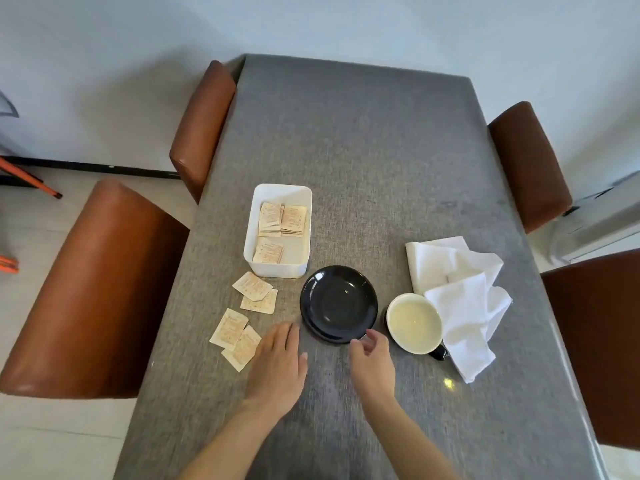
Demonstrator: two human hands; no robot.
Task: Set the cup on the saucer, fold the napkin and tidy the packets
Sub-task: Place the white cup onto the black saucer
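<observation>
A black saucer lies bare on the grey table. Just right of it stands a cup with a cream inside and a dark handle toward me. A crumpled white napkin spreads to the right of the cup. Several tan packets lie loose on the table left of the saucer, and more sit in a white tray. My left hand rests flat, fingers apart, beside the nearest loose packets. My right hand hovers at the saucer's near rim with curled fingers, holding nothing.
Brown padded chairs stand at both sides: two on the left and two on the right. The table runs away from me toward a pale wall. An orange-legged object sits on the floor at far left.
</observation>
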